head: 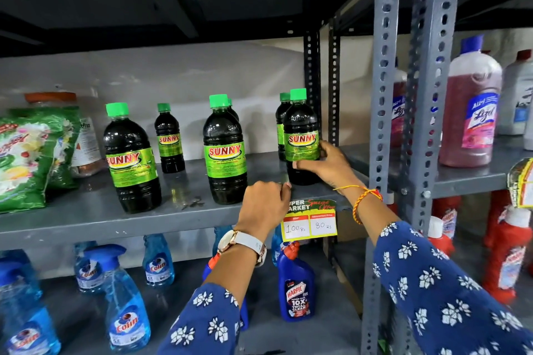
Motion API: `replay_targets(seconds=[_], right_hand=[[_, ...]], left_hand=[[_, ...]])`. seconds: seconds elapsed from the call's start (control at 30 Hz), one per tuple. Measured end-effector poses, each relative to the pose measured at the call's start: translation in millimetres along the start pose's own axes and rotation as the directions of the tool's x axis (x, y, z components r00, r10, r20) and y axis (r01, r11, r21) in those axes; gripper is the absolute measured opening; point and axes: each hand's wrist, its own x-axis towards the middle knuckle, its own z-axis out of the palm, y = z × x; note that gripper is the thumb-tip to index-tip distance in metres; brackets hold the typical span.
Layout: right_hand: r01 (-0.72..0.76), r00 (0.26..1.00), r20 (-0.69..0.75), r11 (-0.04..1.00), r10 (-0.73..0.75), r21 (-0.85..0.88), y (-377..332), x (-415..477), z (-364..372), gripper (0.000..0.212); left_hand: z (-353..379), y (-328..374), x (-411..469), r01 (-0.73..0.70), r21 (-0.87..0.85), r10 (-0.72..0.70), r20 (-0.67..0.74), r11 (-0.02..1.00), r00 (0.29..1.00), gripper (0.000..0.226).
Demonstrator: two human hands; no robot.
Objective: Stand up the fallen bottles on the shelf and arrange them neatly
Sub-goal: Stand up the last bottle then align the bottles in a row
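Several dark Sunny bottles with green caps stand upright on the grey middle shelf. A large bottle stands at the left, a small bottle behind it, and another large bottle in the middle with one more hidden behind it. At the right end my right hand grips the lower part of an upright bottle; a further bottle stands just behind it. My left hand, fingers curled, rests on the shelf's front edge and holds nothing.
A green detergent bag and a jar sit at the shelf's left. A grey perforated upright borders the right. Blue Colin sprays and a Harpic bottle stand below. Lizol bottles fill the neighbouring rack. A price tag hangs on the edge.
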Motion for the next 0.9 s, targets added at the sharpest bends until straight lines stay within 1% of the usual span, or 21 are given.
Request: replay_targets(seconds=[0.33, 0.5, 0.77, 0.9], right_hand=[[0.055, 0.998, -0.011, 0.988, -0.058, -0.145, -10.9, -39.5, -18.2, 0.054], [0.068, 0.998, -0.003, 0.987, -0.069, -0.146, -12.8, -44.2, -19.6, 0.056], [0.084, 0.996, 0.004, 0.988, -0.084, -0.131, -13.4, -46.9, -20.8, 0.059], [0.083, 0.996, 0.005, 0.984, -0.084, -0.160, -10.5, -45.6, -20.0, 0.062]], left_hand=[[-5.4, 8.2, -3.7, 0.051, 0.003, -0.051, 0.032, 0.999, 0.998, 0.050], [-7.0, 10.6, -3.3, 0.063, 0.011, -0.063, 0.054, 0.998, 0.997, 0.050], [-5.3, 11.3, -3.7, 0.086, 0.010, -0.086, 0.037, 0.996, 0.996, 0.051], [-4.3, 11.4, -4.0, 0.092, 0.012, -0.092, 0.037, 0.996, 0.995, 0.051]])
